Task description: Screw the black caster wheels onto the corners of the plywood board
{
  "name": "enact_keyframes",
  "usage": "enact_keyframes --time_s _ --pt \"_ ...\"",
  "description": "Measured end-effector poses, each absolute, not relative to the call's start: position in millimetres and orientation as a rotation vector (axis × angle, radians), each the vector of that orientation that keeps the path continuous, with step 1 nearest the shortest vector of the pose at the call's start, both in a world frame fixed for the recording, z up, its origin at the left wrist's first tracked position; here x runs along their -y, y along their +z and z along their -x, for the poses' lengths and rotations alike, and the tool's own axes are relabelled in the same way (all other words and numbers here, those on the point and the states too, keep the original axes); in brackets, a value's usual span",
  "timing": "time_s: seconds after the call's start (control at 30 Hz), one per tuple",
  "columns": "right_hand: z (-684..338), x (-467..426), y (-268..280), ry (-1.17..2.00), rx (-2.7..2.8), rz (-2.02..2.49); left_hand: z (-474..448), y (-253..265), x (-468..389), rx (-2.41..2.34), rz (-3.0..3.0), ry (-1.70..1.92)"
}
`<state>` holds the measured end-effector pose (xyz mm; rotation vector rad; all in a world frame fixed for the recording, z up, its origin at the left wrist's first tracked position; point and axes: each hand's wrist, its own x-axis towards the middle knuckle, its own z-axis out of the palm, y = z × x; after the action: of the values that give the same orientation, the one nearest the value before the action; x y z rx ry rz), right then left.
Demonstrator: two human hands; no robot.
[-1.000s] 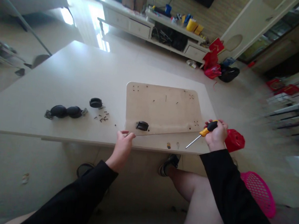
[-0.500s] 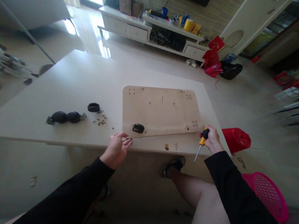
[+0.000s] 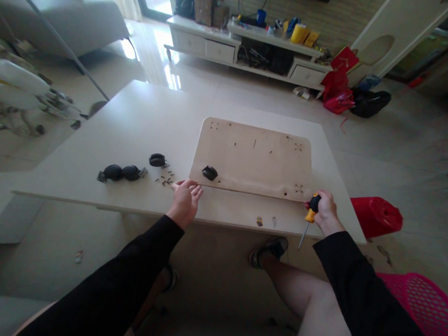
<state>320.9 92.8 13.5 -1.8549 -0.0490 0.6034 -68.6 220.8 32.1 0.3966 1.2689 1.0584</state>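
Legs: bare knee and a dark shoe (image 3: 270, 250) under the table edge, with a pink perforated basket (image 3: 422, 302) off to the person's right
Right hand: curled around a yellow-and-black screwdriver (image 3: 312, 207), clamped on its handle, shaft pointing down past the table edge; the hand (image 3: 326, 211) sits by the board's near right corner
Left hand: fingers at the board's near left corner; from here I can't tell whether this hand (image 3: 185, 201) pinches the edge or just rests there
Stickers: a small cartoon one (image 3: 259, 221) near the table's front edge
Wooden board: lying flat on the white table (image 3: 155, 107) between the hands, this board (image 3: 255, 160) showing clusters of holes near three corners
Caster on board: one black caster (image 3: 210, 173) near its left front corner
Loose screws: scattered pile (image 3: 165, 179) left of the board
Spare casters: a touching pair (image 3: 122, 172), plus a single one (image 3: 157, 160) nearer the screws
Beyond: white TV cabinet (image 3: 197, 46) along the wall
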Motion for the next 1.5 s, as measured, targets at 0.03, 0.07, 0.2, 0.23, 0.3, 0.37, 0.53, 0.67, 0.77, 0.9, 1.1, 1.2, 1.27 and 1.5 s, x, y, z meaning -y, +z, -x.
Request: enact_keyframes --time_s 0.03,0.07,0.2,0.23,0.3,0.37,0.53,0.67,0.77,0.9,1.1,1.2,1.27,1.5 --pt "-319.8 -93.1 13.5 0.604 0.05 1.865 67.7 34.0 -220.9 -1.282 -0.357 1.069" --pt "-318.7 -92.9 13.7 0.607 0.05 1.875 67.3 36.1 -219.6 -1.296 -0.299 1.054" --pt "-311.0 -87.6 15.9 0.644 0.046 1.905 69.3 43.2 -205.0 -1.323 -0.252 0.949" --pt "-307.8 -85.3 16.3 0.66 0.049 1.908 69.6 43.4 -200.2 -1.313 -0.278 0.952" --pt "-300.3 -80.6 16.9 0.697 0.059 1.906 68.9 41.4 -190.2 -1.301 -0.357 0.976" --pt "-291.9 -76.4 17.4 0.741 0.061 1.888 65.9 36.5 -179.7 -1.306 -0.459 0.985" --pt "-260.6 -68.5 31.9 0.784 0.017 1.786 54.2 23.8 -150.5 -1.246 -0.731 0.776" --pt "-196.1 -49.8 62.8 0.596 0.137 1.612 48.8 26.1 -124.1 -1.035 -1.059 0.535" --pt "-123.7 -17.6 83.7 0.62 0.334 1.485 50.1 35.4 -101.9 -0.799 -1.347 0.406" --pt "-45.0 30.8 95.9 0.598 0.695 1.387 57.2 51.0 -73.0 -0.481 -1.6 0.289" --pt "-22.2 64.7 102.1 0.526 0.953 1.476 65.8 63.2 -43.4 -0.298 -1.657 0.234" --pt "-46.4 83.4 107.1 0.403 1.062 1.614 65.2 58.6 -42.2 -0.294 -1.627 0.243" --pt "-63.8 102.7 109.6 0.279 0.994 1.772 64.1 54.6 -48.3 -0.377 -1.662 0.272" --pt "-84.7 189.2 117.7 0.207 1.336 1.874 65.3 53.5 -81.3 -0.679 -1.808 0.416"
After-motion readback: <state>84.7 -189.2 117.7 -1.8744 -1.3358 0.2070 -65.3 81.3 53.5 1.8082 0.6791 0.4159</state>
